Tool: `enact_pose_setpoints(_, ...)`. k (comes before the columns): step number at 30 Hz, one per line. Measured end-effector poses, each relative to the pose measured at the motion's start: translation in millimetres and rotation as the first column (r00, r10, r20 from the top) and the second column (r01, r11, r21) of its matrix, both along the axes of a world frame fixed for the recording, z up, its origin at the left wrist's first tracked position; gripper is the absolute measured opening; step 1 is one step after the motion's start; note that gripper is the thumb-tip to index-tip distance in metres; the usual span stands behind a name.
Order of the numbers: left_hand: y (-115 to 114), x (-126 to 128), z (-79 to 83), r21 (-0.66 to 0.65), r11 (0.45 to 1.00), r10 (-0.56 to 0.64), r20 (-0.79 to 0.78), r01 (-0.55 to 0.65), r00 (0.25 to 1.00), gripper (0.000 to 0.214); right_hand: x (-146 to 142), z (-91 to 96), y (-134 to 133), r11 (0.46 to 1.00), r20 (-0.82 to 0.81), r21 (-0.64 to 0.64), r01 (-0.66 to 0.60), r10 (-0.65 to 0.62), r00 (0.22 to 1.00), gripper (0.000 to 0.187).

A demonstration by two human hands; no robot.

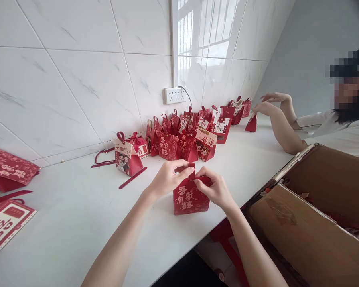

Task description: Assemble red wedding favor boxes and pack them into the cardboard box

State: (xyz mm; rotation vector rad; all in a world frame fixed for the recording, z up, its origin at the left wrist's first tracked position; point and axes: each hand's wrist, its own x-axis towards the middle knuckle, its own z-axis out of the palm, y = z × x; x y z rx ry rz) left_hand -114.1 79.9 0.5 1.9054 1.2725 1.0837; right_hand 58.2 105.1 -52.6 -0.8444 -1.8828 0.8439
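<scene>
A red paper gift box [194, 199] with pale gold characters stands upright on the white table [86, 223], near its front edge. A short red ribbon loop [192, 170] rises from its top. My left hand [170, 177] pinches this ribbon between thumb and fingers. At the box's upper right edge, my right hand [214, 185] closes thumb and fingers on the top of the box. The fingers partly cover the top seam, so how the ribbon is fastened there is hidden.
Several red gift boxes [167, 145] line the wall. Loose red ribbons [133, 177] lie left of them; more boxes [10, 221] are at far left. An open cardboard box [311, 231] stands right. Beyond it, another person's hands [269, 105] are at a small red box [251, 122].
</scene>
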Motion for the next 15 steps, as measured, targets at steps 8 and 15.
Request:
enact_pose_setpoints(8, 0.7, 2.6, -2.1, -0.038, 0.999, -0.022, 0.068, 0.025, 0.997, 0.026, 0.5, -0.1, -0.4, 1.000, -0.015, 0.013, -0.003, 0.003, 1.000, 0.008)
enact_pose_setpoints(15, 0.1, 6.3, -4.4, 0.037, 0.998, 0.043, 0.075, -0.045, 0.996, 0.025, 0.1, 0.6, -1.7, 1.000, -0.004, -0.005, 0.007, -0.007, 1.000, 0.008)
